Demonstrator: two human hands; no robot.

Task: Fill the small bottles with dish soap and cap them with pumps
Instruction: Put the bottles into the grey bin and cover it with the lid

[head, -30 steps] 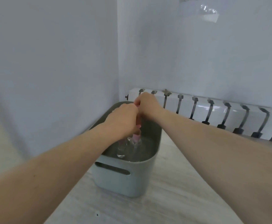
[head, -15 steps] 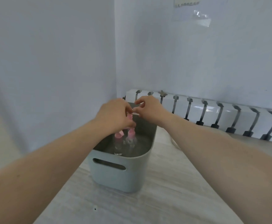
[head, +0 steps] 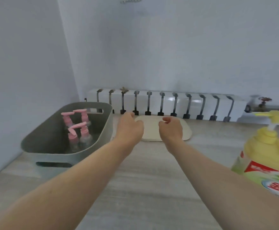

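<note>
Several small clear bottles with pink pumps [head: 78, 130] stand upright inside a grey-green bin [head: 56, 156] at the left of the table. My left hand [head: 129, 128] hovers just right of the bin's rim, fingers loosely curled, holding nothing. My right hand [head: 171, 128] is beside it, fingers curled and apart, also empty. Both hands are above a flat beige tray [head: 152, 128]. A large yellow dish soap bottle [head: 268, 160] with a yellow pump stands at the right edge.
A white radiator [head: 168, 103] with dark brackets runs along the wall behind the table. A valve [head: 264, 103] sits at its right end. The wood-grain table [head: 145, 188] reaches to the left wall.
Both hands left the bin and moved right, over the beige tray. The pink-pumped bottle they were handling stays in the bin. The view has swung right, bringing in the dish soap bottle.
</note>
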